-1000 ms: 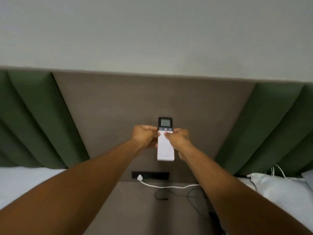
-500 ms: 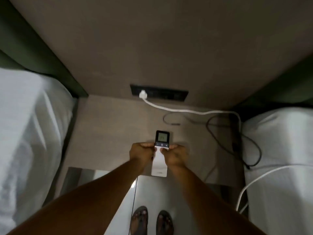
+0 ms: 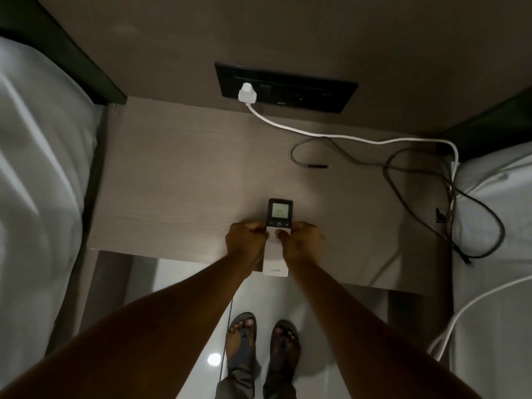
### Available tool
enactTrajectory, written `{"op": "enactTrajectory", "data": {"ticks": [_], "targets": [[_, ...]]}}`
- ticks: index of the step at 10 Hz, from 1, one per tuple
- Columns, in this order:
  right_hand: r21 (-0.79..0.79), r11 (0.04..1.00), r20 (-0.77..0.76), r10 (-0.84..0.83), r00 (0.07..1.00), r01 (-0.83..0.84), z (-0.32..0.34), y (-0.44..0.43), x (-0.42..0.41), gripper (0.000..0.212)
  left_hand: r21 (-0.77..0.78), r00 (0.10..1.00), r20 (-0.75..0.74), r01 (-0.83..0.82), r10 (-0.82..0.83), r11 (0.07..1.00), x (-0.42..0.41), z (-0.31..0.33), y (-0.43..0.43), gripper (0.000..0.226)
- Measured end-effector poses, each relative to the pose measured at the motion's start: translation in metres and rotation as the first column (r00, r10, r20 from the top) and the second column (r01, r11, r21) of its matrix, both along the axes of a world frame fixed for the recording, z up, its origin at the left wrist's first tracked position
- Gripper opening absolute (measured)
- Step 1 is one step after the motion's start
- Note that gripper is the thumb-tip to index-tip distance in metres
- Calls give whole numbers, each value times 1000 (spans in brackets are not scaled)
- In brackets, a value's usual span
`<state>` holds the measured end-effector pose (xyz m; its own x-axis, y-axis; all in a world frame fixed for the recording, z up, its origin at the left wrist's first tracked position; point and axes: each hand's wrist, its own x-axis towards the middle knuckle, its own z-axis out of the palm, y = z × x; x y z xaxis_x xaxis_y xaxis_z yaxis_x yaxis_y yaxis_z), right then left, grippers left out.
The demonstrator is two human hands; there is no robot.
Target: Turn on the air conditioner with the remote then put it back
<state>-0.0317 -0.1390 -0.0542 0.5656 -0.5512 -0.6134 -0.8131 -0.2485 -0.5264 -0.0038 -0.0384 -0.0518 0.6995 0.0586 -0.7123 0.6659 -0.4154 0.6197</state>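
The air-conditioner remote (image 3: 278,226) is white with a dark top and a lit screen showing 24. It is held over the front part of the bedside table (image 3: 184,180), lengthwise away from me. My left hand (image 3: 246,240) grips its left side and my right hand (image 3: 302,240) its right side, both thumbs on its face below the power button. I cannot tell whether the remote touches the tabletop. No air conditioner is in view.
A black socket panel (image 3: 302,87) on the wall holds a white plug (image 3: 247,95) whose white cable (image 3: 345,136) runs right. Dark cables (image 3: 403,168) lie on the table's right side. White beds flank the table, left (image 3: 37,182) and right (image 3: 495,203). My sandalled feet (image 3: 262,344) stand on glossy floor.
The view swung down from the headboard wall to the bedside table. Both hands kept hold of the remote and lowered it over the table's front part.
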Motion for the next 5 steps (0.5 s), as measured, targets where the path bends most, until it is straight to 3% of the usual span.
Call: {"op": "enactTrajectory", "data": {"ticks": [2,3,5], "targets": [[-7,1000,-1,25,1000,-25,-6,-2,-3,26,-27,1000,-16,1,-1,1000,0,-3,2,22],[24,999,-58,49,997,-47,-2,-2,5,31,-30,999,-21,33,-34,999,7,3,2,9],[-6,991,-82,133,988,-134,30,-7,4,37,15,968,27,248,-249,969,8,32,5,22]]}}
